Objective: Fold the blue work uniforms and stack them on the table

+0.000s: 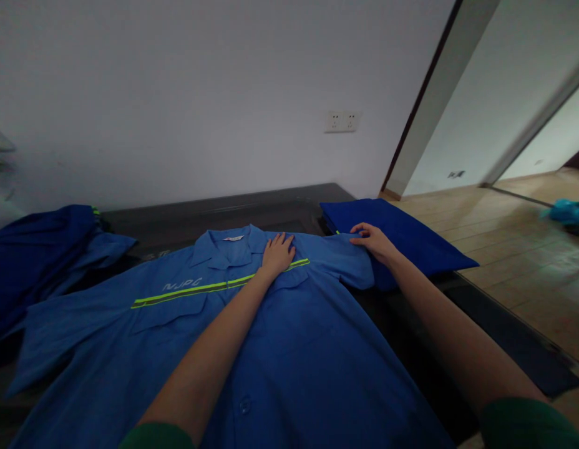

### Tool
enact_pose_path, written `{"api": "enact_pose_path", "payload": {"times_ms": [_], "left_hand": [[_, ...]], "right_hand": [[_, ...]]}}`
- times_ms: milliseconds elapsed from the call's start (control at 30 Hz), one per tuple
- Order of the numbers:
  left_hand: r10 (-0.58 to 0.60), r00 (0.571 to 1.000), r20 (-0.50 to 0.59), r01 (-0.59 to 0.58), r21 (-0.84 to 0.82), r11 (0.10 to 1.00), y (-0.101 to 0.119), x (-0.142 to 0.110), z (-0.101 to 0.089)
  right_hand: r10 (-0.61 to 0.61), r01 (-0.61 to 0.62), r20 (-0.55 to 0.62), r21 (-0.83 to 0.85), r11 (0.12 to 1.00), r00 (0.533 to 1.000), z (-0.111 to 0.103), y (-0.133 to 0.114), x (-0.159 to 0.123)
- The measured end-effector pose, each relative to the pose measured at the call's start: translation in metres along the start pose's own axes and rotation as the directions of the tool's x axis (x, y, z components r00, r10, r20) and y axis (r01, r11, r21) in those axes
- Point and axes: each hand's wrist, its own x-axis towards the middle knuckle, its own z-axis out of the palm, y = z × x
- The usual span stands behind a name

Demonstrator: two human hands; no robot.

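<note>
A blue short-sleeved work shirt [177, 337] lies spread front up, its collar toward the wall. A yellow-green stripe runs across its chest, with pale lettering above it on the left. My left hand [278, 252] rests flat on the chest beside the collar, fingers stretched out. At the upper edge of the right-hand sleeve, my right hand [371, 240] has its fingers curled and its thumb against the cloth, pinching it. The shirt's lower part runs out of view beneath my forearms.
A folded dark-blue cloth item [392, 231] lies right of the shirt, partly under the sleeve. Piled blue garments [41, 255] are at the left. The dark table [214, 209] meets a white wall with sockets [342, 121]. Tiled floor [495, 231] extends to the right.
</note>
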Motion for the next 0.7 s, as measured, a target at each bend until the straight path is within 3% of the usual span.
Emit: {"api": "enact_pose_path", "payload": {"times_ms": [67,133,300,433,567,700], "left_hand": [[-0.003,1.000,0.001,0.003,0.007,1.000,0.000,-0.001,-0.001],[-0.009,1.000,0.014,0.009,0.015,1.000,0.001,-0.001,-0.002],[-0.026,0.996,0.081,0.026,0.009,1.000,0.002,0.004,-0.002],[-0.012,0.995,0.095,0.010,0.016,1.000,-0.001,0.009,-0.002],[-0.011,0.999,0.044,0.009,0.054,0.998,0.003,0.013,-0.003],[-0.020,0.999,-0.026,0.021,0.066,0.998,0.011,0.017,-0.001]], "right_hand": [[0.060,-0.066,0.059,0.093,0.994,0.996,-0.005,0.001,0.001],[0.045,-0.052,0.083,0.092,0.994,0.996,-0.009,0.001,0.003],[-0.090,0.074,-0.050,-0.263,0.962,0.995,-0.018,0.003,0.012],[-0.105,0.066,-0.043,-0.539,0.840,0.994,-0.008,0.008,0.010],[-0.156,0.090,-0.033,-0.694,0.714,0.987,0.003,0.011,0.002],[-0.262,0.164,0.013,-0.808,0.566,0.965,0.000,-0.007,-0.006]]}}
